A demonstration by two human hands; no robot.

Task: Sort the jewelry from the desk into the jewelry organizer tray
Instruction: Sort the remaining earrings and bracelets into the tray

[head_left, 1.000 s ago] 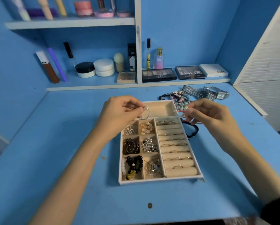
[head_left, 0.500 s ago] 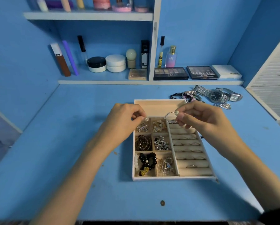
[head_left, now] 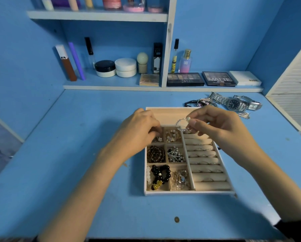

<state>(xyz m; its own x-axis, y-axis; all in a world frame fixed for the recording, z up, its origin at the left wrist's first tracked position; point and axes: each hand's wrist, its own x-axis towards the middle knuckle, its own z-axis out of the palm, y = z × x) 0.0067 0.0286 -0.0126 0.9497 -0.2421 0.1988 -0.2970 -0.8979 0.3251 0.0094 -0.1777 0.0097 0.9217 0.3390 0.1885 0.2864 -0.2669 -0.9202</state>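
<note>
the right hand (head_left: 214,124) pinches a thin silver hoop (head_left: 181,124) over the far end of the tray (head_left: 188,192). the left hand (head_left: 139,130) curls into the top-left compartment, fingertips hidden, so i cannot tell its hold. watches (head_left: 233,103) lie behind.

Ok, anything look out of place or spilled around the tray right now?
Nothing looks spilled or damaged. One oddity: a small round brown spot sits alone on the blue desk in front of the beige compartmented tray, away from the unsorted silver watches; coin or stain, cannot tell.
</note>
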